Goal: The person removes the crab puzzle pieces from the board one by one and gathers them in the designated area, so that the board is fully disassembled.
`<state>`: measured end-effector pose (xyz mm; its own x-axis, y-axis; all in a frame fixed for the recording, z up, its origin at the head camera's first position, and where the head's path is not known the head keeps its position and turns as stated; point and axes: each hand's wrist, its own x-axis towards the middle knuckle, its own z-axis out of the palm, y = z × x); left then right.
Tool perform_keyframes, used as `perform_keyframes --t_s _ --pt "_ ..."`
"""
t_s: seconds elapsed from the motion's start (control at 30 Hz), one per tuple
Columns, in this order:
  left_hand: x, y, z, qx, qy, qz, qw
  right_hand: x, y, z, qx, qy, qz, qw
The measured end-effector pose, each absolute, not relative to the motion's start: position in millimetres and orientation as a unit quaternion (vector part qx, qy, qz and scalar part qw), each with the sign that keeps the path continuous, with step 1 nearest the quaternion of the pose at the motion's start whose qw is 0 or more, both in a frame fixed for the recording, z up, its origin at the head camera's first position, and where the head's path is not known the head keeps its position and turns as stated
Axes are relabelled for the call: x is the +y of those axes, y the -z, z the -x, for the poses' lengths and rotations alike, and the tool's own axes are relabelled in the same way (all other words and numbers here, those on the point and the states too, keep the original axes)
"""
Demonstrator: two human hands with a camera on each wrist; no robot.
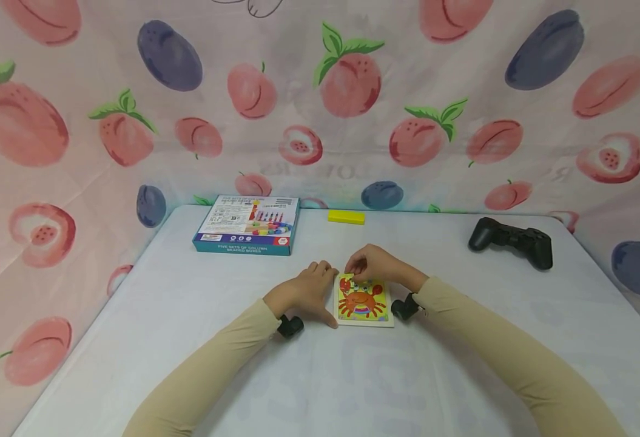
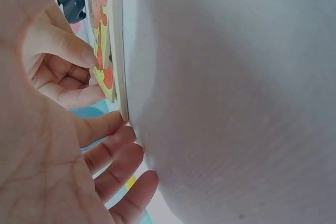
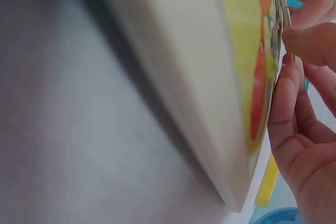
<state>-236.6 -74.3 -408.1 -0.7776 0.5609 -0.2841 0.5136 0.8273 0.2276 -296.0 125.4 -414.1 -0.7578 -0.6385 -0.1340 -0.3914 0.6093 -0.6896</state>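
A crab jigsaw puzzle lies in a pale-rimmed tray on the table. At the tray's upper left, my right hand pinches a puzzle piece between thumb and fingers. That piece is yellow with red and stands tilted up from the picture in the left wrist view. My left hand is spread along the tray's left side, its fingertips at the upper corner and its thumb near the lower one. Fingers partly hide the top of the puzzle in the head view.
A boxed bead set lies at the back left of the white table. Behind the puzzle is a yellow block. A black game controller rests at the back right. Fruit-print cloth hangs behind the table.
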Motion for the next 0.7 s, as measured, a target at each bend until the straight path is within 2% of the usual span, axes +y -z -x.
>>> perform_keyframes --t_s 0.7 --pt "-75 410 237 0.939 -0.073 -0.289 0.168 152 401 303 0.880 0.387 0.235 0.145"
